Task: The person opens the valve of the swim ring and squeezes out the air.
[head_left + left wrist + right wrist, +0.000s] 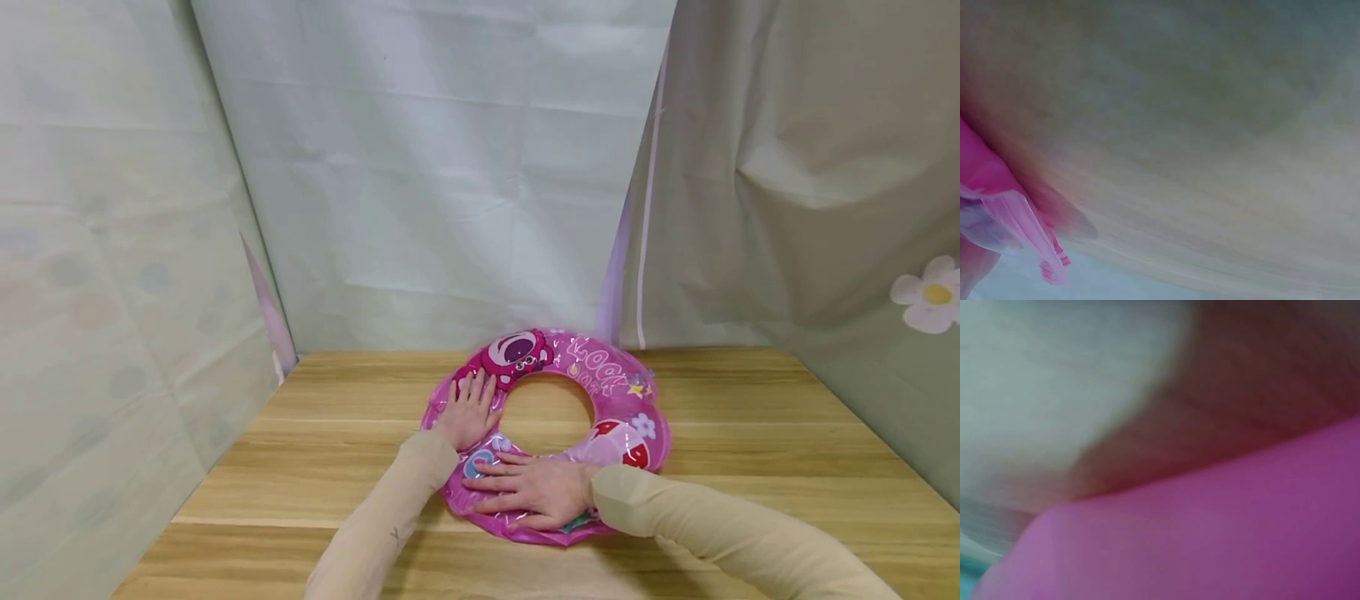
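A pink inflatable swim ring [622, 400] with a cartoon bear, lettering and flower prints lies flat on the wooden table. My left hand [468, 412] rests on the ring's left side, fingers straight and pointing away. Across the near part of the ring lies my right hand [536, 490], palm down, with its fingers spread toward the left. A small clear valve [501, 443] shows between the two hands. In the left wrist view a pink edge of the ring [1007, 200] appears at the left; in the right wrist view its blurred pink surface [1210, 544] fills the bottom.
The wooden table [300, 450] reaches back to a pale hanging sheet [435, 183]. More sheeting hangs at the left [97, 250] and at the right, where a curtain [817, 167] bears a white flower print [930, 294].
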### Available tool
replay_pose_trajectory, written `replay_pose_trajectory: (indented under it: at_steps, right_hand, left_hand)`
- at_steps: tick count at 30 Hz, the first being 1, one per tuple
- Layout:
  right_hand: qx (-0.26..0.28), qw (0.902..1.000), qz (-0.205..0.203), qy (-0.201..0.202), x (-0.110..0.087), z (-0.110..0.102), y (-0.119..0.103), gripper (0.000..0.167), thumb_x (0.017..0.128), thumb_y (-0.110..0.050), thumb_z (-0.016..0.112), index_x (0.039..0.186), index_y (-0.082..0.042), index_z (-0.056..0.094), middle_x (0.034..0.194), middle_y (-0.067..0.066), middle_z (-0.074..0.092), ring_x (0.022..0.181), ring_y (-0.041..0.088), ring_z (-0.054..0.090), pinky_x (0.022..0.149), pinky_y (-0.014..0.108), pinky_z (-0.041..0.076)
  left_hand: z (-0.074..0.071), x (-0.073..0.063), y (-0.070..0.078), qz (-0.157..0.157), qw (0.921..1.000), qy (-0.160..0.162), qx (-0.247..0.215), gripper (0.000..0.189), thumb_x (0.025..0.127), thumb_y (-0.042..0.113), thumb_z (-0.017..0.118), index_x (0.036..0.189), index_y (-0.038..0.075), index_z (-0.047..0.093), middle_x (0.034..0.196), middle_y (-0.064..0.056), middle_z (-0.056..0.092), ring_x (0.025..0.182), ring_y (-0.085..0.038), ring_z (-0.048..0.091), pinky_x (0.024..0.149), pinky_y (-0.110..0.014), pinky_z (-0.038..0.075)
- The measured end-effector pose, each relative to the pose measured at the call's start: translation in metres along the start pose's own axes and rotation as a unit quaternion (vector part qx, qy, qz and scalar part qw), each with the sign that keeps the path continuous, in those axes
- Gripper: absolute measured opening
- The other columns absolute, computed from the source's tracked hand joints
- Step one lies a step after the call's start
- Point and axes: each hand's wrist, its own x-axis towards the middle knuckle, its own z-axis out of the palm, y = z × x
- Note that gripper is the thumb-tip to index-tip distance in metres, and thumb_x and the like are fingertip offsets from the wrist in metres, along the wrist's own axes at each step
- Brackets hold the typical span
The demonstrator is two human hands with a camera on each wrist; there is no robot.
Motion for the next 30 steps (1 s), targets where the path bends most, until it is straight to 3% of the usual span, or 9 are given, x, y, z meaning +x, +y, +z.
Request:
replay_pose_trajectory:
  at_steps: [6, 13, 30]
  right_hand:
    - [0.003, 0.9999, 0.012, -0.003, -0.0001, 0.0003, 0.0002, 0.056, 0.095, -0.035, 0.030, 0.146, -0.019, 0.014, 0.150, 0.008, 0.005, 0.133, 0.027, 0.006, 0.104, 0.046, 0.010]
    - [-0.001, 0.9999, 0.014, -0.003, -0.0006, 0.0010, 0.0006, 0.054, 0.096, -0.035, 0.027, 0.146, -0.018, 0.016, 0.150, 0.008, 0.006, 0.133, 0.027, 0.006, 0.104, 0.045, 0.011]
    - [-0.013, 0.9998, 0.013, 0.003, -0.0011, 0.0006, 0.0009, 0.053, 0.096, -0.036, 0.025, 0.146, -0.018, 0.018, 0.149, 0.009, 0.008, 0.133, 0.028, 0.007, 0.103, 0.046, 0.011]
  left_hand:
    - [-0.0014, 0.0000, -0.0001, 0.008, 0.9998, 0.013, -0.010, 0.061, 0.097, 0.040, 0.032, 0.143, 0.001, 0.020, 0.144, -0.023, 0.017, 0.130, -0.039, 0.015, 0.101, -0.053, 0.015]
    - [0.0009, 0.0000, -0.0015, 0.016, 0.9995, 0.023, -0.011, 0.061, 0.097, 0.039, 0.032, 0.142, 0.001, 0.020, 0.143, -0.024, 0.018, 0.129, -0.040, 0.016, 0.100, -0.053, 0.016]
    - [0.0018, 0.0017, -0.0029, 0.018, 0.9993, -0.001, -0.031, 0.062, 0.096, 0.040, 0.033, 0.143, 0.001, 0.019, 0.145, -0.022, 0.015, 0.130, -0.037, 0.015, 0.101, -0.052, 0.015]
